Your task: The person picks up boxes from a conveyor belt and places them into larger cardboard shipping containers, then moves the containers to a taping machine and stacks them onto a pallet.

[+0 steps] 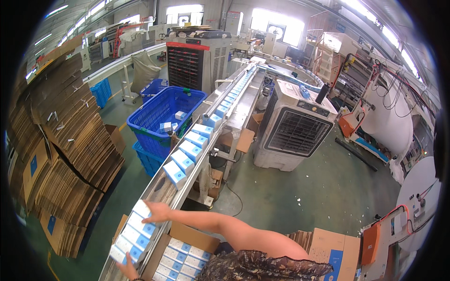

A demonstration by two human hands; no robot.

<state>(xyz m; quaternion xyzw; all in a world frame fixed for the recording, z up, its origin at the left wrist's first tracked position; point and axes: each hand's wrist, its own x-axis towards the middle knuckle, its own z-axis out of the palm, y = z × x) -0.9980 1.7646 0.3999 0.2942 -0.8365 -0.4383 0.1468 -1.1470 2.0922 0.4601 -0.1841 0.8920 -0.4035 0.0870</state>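
On the conveyor [161, 188] at lower left lies a tight row of several small white and blue boxes [132, 236]. My right hand [158, 211] grips the far end of this row, its arm stretched across from the right. At the near end, my left hand [127, 269] presses against the boxes, partly cut off by the lower edge of the picture. Farther up the belt stand more such boxes [191, 151], spaced loosely in a line. Beside the belt, close to my body, an open cardboard carton [196, 236] holds several boxes [180, 260] in neat rows.
Left of the conveyor stands a blue plastic basket [151, 136] with a few boxes inside, stacked on another. Flattened cardboard [70, 140] is piled high at far left. An air cooler [295, 129] stands right of the line. Cartons [333, 248] lie at lower right.
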